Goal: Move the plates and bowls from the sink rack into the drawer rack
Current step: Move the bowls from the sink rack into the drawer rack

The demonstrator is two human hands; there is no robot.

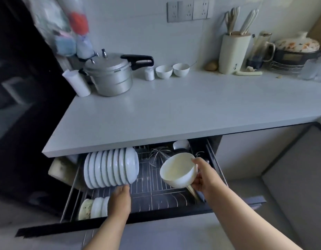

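Observation:
The drawer rack (156,186) is pulled out under the counter. A row of several white bowls (111,167) stands on edge in its left half. My left hand (120,197) reaches in just below the rightmost bowl of that row, fingertips at its lower rim; whether they hold it I cannot tell. My right hand (201,175) grips a white bowl (177,170) by its rim, tilted, above the right part of the rack. A few plates (94,207) stand in the front left of the drawer. The sink rack is out of view.
The white counter (174,112) overhangs the drawer's back. On it stand a pressure cooker (111,74), two small white bowls (172,70), a knife block (231,53) and a pot (296,51). The drawer's black front (156,217) lies near my forearms.

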